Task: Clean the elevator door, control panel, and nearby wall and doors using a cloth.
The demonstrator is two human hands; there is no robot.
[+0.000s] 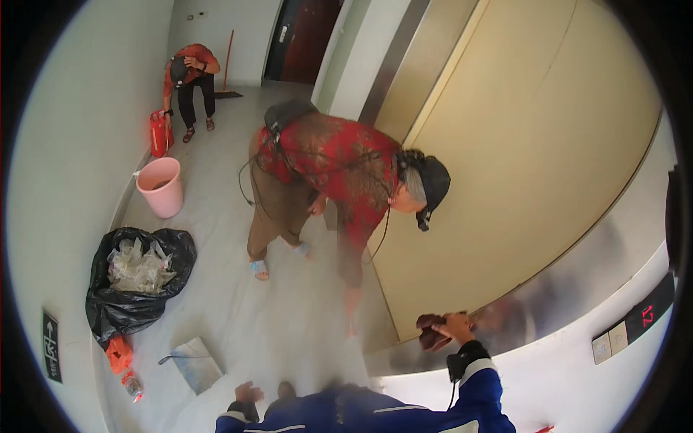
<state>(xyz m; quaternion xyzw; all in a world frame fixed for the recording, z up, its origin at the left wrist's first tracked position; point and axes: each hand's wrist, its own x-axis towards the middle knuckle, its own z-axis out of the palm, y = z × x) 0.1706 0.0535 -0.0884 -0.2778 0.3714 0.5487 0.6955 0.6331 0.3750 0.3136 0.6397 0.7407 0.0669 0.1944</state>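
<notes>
My right hand (457,328) holds a bunched dark brown cloth (432,331) against the lower part of the metal elevator door frame (520,314). Low in the view, my left hand (249,392) hangs with its fingers apart and nothing in it. Near it on the floor lies a flat grey-white box or board (197,367) with a dark strap. Beside the cream elevator door (503,178), a person in a red patterned top (335,146) bends forward with an arm reaching down; what that person's hand touches is blurred.
Along the left wall stand a pink bucket (161,189), an open black garbage bag (135,314) of clear plastic and a red container (161,132). An orange bag (119,354) lies nearby. Another person (195,81) bends there, by a broom (227,92). An elevator call panel (631,325) is at right.
</notes>
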